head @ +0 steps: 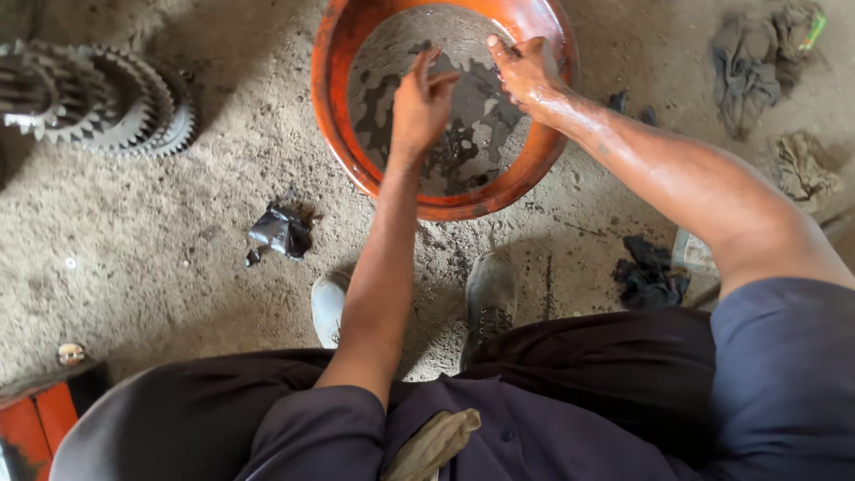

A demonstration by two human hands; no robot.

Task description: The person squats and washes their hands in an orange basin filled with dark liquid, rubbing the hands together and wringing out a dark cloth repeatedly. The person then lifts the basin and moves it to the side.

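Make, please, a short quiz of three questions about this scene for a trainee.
1. True or false: both hands are over the orange basin.
2. What lies on the ground at the upper left? A) gear wheels B) bottles C) bricks
3. Which hand is nearer the basin's rim?

Key:
1. True: the left hand and the right hand are both over it.
2. A, the gear wheels.
3. The right hand.

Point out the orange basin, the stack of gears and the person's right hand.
orange basin [331, 80]: head view, on its left rim.
stack of gears [98, 98]: head view, on the toothed wheels at upper left.
right hand [525, 76]: head view, on the back of the hand over the basin.
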